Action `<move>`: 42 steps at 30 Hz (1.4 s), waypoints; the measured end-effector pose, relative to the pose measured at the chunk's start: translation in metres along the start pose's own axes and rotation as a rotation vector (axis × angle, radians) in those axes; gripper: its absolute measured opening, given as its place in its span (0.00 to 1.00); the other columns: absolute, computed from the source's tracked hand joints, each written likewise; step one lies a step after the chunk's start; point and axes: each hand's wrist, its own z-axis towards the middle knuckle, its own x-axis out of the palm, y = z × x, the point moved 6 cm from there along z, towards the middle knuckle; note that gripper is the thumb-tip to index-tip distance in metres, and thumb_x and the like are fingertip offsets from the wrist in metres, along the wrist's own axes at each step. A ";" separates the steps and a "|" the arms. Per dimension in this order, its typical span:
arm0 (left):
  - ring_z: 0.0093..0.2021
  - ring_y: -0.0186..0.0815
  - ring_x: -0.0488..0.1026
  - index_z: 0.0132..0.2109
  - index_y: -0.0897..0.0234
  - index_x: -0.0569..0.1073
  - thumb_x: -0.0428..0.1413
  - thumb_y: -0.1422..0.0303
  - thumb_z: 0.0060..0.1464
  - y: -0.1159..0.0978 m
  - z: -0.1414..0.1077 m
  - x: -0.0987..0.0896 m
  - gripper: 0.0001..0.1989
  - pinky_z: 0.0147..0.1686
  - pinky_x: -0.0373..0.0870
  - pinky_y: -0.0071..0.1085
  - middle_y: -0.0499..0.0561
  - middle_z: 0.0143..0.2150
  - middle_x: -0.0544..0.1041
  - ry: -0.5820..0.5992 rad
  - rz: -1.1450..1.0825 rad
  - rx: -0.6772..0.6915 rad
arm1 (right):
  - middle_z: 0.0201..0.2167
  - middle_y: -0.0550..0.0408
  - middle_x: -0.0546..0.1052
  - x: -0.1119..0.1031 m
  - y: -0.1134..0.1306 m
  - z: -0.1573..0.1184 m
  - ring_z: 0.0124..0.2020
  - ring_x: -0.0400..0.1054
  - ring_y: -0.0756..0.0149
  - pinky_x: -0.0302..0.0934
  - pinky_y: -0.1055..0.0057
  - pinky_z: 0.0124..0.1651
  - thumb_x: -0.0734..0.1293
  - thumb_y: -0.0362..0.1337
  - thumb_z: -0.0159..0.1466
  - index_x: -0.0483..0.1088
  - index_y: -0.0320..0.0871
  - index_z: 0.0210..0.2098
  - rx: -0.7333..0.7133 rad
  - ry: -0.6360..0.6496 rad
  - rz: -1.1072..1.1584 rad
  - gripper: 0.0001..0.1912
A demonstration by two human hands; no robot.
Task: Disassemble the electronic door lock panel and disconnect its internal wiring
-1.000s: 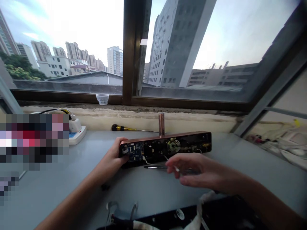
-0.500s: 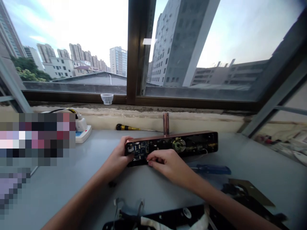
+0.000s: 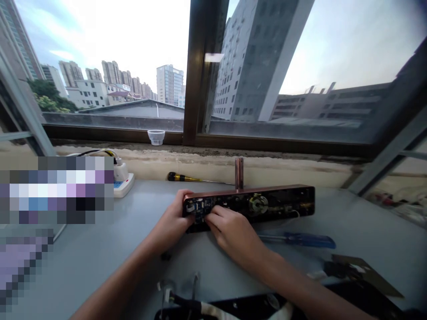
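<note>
Now both your hands sit at the left end of the lock body (image 3: 263,204), which stands on its long edge on the grey table (image 3: 100,249), open face toward you, spindle (image 3: 239,173) rising from its top.

Left hand (image 3: 173,222): wrapped round the left end, thumb on the near face, steadying it. A holding grip, snug.

Right hand (image 3: 233,233): fingers curled onto the circuit board (image 3: 200,208), tips pressed at its lower edge. Whether they pinch a wire or connector, you cannot tell from here; the knuckles hide it.

Change: a second ago the right hand hovered lower right with a thin white lead in its fingers, above the blue screwdriver (image 3: 300,240). Since then it has crossed left to the board, and the screwdriver lies free on the table, right of your wrist. Reads as a shift from tool work to finger work at the board, likely on that lead.

Around:
- yellow-handled screwdriver (image 3: 182,177) at the far edge, under the sill
- clear cup (image 3: 156,137) on the sill
- power strip (image 3: 123,184) far left
- dark plate (image 3: 363,271) near right
- black panel with white wiring (image 3: 213,307) at the near edge
</note>
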 end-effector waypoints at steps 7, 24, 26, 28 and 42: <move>0.37 0.33 0.64 0.45 0.62 0.57 0.49 0.78 0.42 -0.001 0.000 0.001 0.20 0.38 0.62 0.28 0.46 0.35 0.66 0.005 -0.010 -0.005 | 0.30 0.54 0.66 0.002 -0.005 -0.005 0.31 0.62 0.65 0.52 0.71 0.32 0.59 0.24 0.59 0.66 0.39 0.27 -0.012 -0.048 -0.078 0.08; 0.37 0.33 0.64 0.46 0.63 0.56 0.48 0.79 0.42 -0.001 0.000 0.002 0.21 0.39 0.60 0.27 0.46 0.36 0.67 0.005 -0.022 -0.009 | 0.27 0.56 0.68 -0.001 -0.002 -0.003 0.30 0.62 0.66 0.48 0.72 0.31 0.61 0.26 0.59 0.66 0.41 0.27 0.091 -0.087 -0.071 0.07; 0.37 0.32 0.64 0.45 0.62 0.57 0.48 0.79 0.42 -0.001 0.000 0.001 0.21 0.39 0.60 0.27 0.45 0.35 0.67 -0.001 -0.023 -0.004 | 0.27 0.57 0.68 0.000 -0.002 -0.004 0.30 0.62 0.67 0.48 0.72 0.31 0.61 0.26 0.59 0.66 0.41 0.27 0.103 -0.078 -0.052 0.07; 0.37 0.32 0.64 0.45 0.62 0.57 0.48 0.79 0.42 0.000 -0.001 0.001 0.21 0.38 0.60 0.27 0.45 0.35 0.66 -0.004 -0.018 -0.001 | 0.27 0.57 0.68 0.002 -0.003 -0.005 0.30 0.63 0.67 0.48 0.72 0.31 0.61 0.26 0.60 0.66 0.41 0.27 0.105 -0.078 -0.045 0.07; 0.37 0.33 0.63 0.46 0.63 0.56 0.48 0.80 0.41 -0.001 0.000 0.002 0.22 0.39 0.60 0.28 0.46 0.35 0.66 -0.010 0.005 -0.021 | 0.32 0.55 0.69 0.007 0.000 -0.001 0.29 0.65 0.65 0.45 0.70 0.26 0.58 0.26 0.61 0.66 0.41 0.32 0.217 0.066 -0.094 0.07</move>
